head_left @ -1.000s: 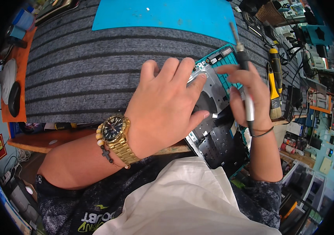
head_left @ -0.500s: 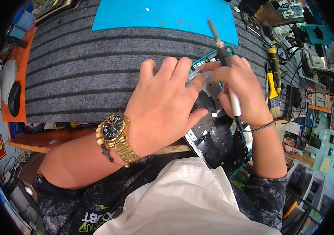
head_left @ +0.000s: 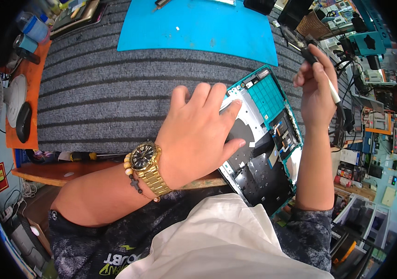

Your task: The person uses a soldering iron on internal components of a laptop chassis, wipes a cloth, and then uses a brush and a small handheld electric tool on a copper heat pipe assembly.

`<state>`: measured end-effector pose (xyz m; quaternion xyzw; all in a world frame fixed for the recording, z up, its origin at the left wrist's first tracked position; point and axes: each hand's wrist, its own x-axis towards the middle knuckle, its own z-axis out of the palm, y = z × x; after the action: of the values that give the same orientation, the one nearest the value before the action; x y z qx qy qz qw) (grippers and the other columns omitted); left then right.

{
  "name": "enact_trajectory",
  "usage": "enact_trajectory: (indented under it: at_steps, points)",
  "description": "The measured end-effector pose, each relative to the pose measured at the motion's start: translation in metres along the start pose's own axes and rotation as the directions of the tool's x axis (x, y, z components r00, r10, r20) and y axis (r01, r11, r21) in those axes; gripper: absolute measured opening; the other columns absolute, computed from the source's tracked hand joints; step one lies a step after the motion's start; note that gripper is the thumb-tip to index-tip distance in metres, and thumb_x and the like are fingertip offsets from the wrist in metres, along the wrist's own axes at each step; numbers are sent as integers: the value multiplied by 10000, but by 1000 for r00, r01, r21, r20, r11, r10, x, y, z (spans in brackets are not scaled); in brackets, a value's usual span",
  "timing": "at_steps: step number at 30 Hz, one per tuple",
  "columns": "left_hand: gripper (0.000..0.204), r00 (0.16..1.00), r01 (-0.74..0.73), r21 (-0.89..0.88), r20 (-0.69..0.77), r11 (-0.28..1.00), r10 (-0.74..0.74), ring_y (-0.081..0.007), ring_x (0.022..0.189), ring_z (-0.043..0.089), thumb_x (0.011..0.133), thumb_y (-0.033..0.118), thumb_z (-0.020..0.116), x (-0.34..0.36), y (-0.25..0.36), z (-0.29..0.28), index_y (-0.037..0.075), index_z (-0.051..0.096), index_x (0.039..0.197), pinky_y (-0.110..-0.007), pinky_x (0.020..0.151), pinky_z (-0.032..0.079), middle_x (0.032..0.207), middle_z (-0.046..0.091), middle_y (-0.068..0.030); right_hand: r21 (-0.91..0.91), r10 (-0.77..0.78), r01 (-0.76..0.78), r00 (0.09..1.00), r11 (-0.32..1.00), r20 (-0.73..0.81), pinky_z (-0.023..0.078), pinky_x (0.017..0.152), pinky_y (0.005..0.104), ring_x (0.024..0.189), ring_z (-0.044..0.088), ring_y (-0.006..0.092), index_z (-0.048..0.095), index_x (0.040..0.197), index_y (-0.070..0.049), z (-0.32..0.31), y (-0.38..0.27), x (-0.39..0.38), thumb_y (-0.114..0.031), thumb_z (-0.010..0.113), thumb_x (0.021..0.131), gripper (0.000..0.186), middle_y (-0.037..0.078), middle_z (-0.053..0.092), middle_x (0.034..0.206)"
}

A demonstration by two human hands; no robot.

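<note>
One laptop chassis (head_left: 260, 165), edge-perched

Lies slanted across the front of the grey-covered desk (head_left: 101, 95), near end jutting past the edge; likely keeps work close. Left hand (head_left: 198, 128): grip spread, nothing enclosed, index fingertip on silver plate (head_left: 253, 115), apparently steadying. Right hand (head_left: 319, 90): grip closed pen-style around soldering iron (head_left: 333, 93), held right of chassis, probably sparing it heat. Blue mat (head_left: 198, 32) beyond.
</note>
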<state>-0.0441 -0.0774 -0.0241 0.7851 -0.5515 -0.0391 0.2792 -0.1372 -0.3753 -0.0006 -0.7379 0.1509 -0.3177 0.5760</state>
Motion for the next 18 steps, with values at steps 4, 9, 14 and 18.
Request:
enact_trajectory:
  at_steps: [4,9,14,18]
  points:
    - [632,1000,0,6,10,1000,0,-353,1319,557,922,459,868,1,0,-1,96,745,1423,-537,1068,404,1425,621,-166,109,73,-71,997,991,-13,579,809,327,852,692,179,661,1465,29,-5,17,7,-143,639,1101,403,131,761,1024]
    - [633,1000,12,-7,15,1000,-12,-352,1321,554,920,465,869,0,1,-2,103,746,1424,-535,1065,402,1422,622,-164,129,184,-169,977,977,-109,622,824,317,886,741,183,704,1329,22,-8,35,20,-35,729,1045,290,122,775,1006]
    - [629,1000,7,-11,13,1000,-7,-352,1310,559,918,459,871,1,1,-3,107,747,1424,-537,1058,400,1426,624,-166,55,165,-159,974,986,-153,615,811,299,886,747,173,733,1295,34,-5,48,26,-56,771,1056,258,115,780,1001]
    - [627,1000,5,-15,11,1000,-5,-350,1306,560,916,456,872,1,0,-3,109,748,1423,-538,1058,399,1432,624,-164,6,139,-140,979,990,-148,611,808,295,880,754,173,744,1291,43,-3,50,27,-64,769,1064,252,123,799,1000]
